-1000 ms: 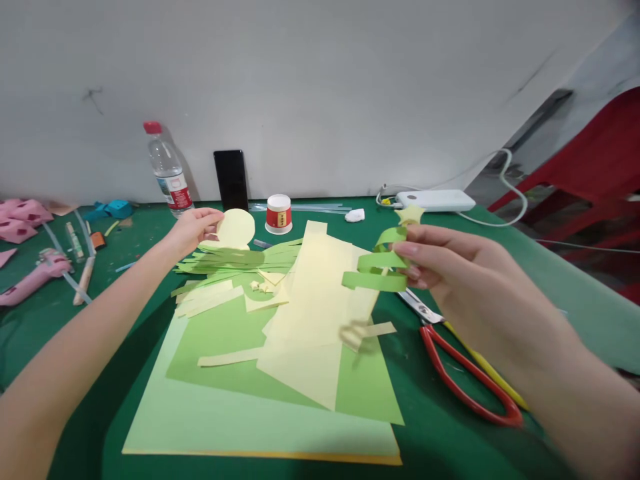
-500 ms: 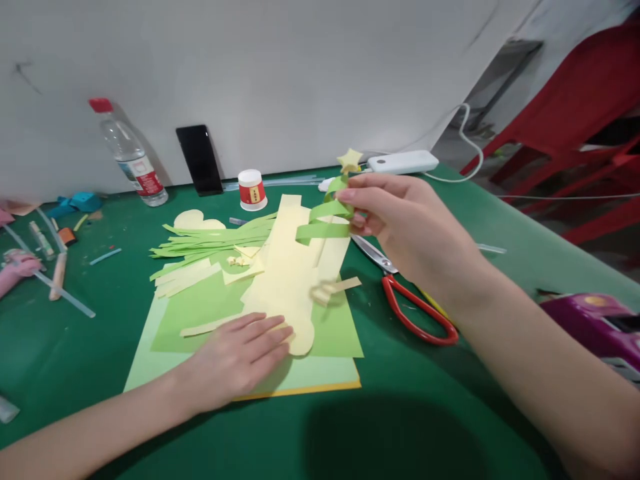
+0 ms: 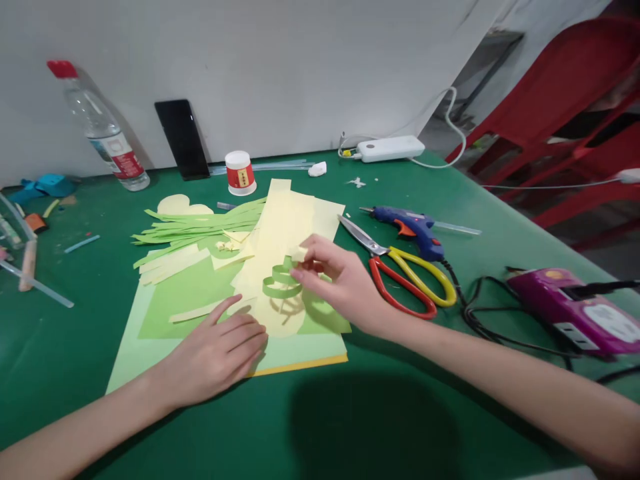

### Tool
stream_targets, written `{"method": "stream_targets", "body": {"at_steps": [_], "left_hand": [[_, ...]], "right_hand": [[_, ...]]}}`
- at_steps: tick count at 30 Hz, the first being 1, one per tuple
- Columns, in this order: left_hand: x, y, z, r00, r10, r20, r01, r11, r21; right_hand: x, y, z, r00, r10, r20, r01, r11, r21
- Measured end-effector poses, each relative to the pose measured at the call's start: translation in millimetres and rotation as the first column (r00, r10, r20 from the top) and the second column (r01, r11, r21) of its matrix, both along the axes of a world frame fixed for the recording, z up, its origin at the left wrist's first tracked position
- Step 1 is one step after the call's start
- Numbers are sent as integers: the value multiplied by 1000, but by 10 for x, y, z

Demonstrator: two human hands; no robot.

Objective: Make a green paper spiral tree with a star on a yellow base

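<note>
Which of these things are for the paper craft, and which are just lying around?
Probably for the job:
green paper coil, in the right hand
pale yellow paper
green strips
scissors
glue gun

Probably just lying around:
bottle
phone
red-and-white cup

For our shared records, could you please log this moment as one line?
left hand: spread over paper sheets | right hand: holds curled green strip above the paper sheets | nearby: scissors, blue glue gun
</note>
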State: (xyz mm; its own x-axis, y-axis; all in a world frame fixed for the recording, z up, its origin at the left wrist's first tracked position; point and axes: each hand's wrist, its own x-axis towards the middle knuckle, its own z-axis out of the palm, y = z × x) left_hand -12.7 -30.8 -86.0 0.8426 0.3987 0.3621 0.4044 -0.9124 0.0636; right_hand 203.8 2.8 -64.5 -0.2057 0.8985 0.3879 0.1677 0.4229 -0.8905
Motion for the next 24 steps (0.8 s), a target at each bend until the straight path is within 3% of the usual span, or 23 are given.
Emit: {"method": "stream_targets", "body": {"at_steps": [3, 7, 14, 24], "left_hand": [[-23, -17, -34, 1000, -19, 17, 19, 1000, 16], [-36, -35, -65, 1000, -21, 22, 21, 1000, 11], [-36, -37, -71, 999, -23, 31, 23, 1000, -4], [-48, -35, -109, 1000, -19, 17, 19, 999, -25]], "right_hand": [[-21, -53, -226, 999, -18, 42, 16, 999, 51], [-21, -34, -332, 993, -7, 114, -9, 991, 137], [9, -28, -273, 972, -10, 233, -59, 956, 288], [12, -141, -173, 940, -36, 338, -104, 916, 387]]}}
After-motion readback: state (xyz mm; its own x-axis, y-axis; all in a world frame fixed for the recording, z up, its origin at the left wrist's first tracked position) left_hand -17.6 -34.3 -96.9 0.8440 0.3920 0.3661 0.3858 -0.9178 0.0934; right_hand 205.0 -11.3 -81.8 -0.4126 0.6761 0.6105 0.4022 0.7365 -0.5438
